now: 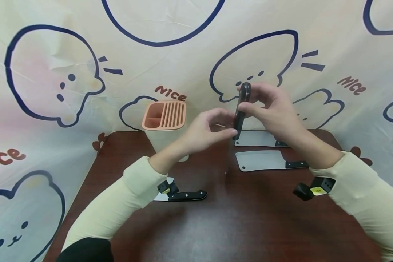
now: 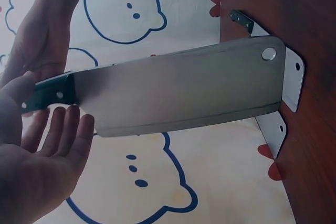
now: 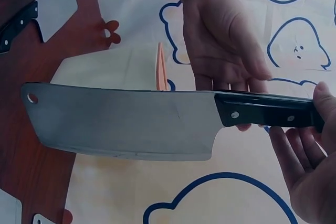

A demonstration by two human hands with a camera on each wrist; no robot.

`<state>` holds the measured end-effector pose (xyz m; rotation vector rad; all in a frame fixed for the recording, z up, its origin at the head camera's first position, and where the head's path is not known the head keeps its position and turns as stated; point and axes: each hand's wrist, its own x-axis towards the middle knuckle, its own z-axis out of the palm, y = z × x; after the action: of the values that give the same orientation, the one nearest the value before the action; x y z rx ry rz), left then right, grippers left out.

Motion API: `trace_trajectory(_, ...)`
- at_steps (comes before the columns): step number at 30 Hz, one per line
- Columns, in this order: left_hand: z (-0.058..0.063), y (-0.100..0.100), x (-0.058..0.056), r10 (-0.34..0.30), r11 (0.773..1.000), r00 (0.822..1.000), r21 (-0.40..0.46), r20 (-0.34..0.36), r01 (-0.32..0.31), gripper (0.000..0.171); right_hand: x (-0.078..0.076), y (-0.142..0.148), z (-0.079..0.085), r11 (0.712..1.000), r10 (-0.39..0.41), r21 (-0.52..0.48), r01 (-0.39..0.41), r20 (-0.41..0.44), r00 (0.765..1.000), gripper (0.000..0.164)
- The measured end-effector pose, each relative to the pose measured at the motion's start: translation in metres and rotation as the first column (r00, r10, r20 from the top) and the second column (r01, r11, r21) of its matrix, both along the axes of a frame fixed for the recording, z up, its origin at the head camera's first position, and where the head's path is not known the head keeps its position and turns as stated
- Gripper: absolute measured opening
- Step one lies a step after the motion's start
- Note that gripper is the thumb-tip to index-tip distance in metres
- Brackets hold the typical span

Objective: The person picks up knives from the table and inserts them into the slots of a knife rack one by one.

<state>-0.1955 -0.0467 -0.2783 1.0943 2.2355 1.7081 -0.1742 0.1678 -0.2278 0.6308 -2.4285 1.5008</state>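
Observation:
A cleaver [image 2: 178,87] with a broad metal blade and a black riveted handle hangs upright above the table, blade downward. In the head view its handle [image 1: 242,109] shows between the hands, with the blade almost edge-on. My right hand [image 1: 272,105] pinches the upper end of the handle between thumb and fingers. Lower down, my left hand [image 1: 206,127] is beside the handle, its fingertips against it and its thumb not wrapped around it. Two more cleavers, one nearer [image 1: 260,161] and one farther [image 1: 255,138], lie flat at the back right.
A knife holder [image 1: 160,140] with a pale body and an orange slotted top stands at the back left. A black-handled knife [image 1: 187,195] lies partly hidden below the left sleeve. Behind the dark wooden table [image 1: 249,225] hangs a printed cloth [image 1: 183,69].

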Motion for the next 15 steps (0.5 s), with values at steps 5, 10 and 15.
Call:
trace_trajectory(5,-0.0024,0.0045,0.0017,0.051,0.998,0.999,0.038,-0.007,-0.050,0.035,-0.0013,-0.0027,-0.0016,1.000,-0.006,-0.012,0.005,-0.028,1.000,0.043)
trace_trajectory(10,-0.0032,0.0055,0.0037,0.068,0.995,0.997,0.072,-0.030,-0.066,0.035,-0.0031,-0.0039,-0.0032,1.000,-0.001,-0.015,0.000,-0.048,0.999,0.042)
trace_trajectory(15,-0.0053,0.0054,0.0058,0.077,0.993,0.996,0.089,-0.042,-0.073,0.036,-0.0034,-0.0029,-0.0049,1.000,0.006,-0.008,-0.006,-0.030,1.000,0.040)
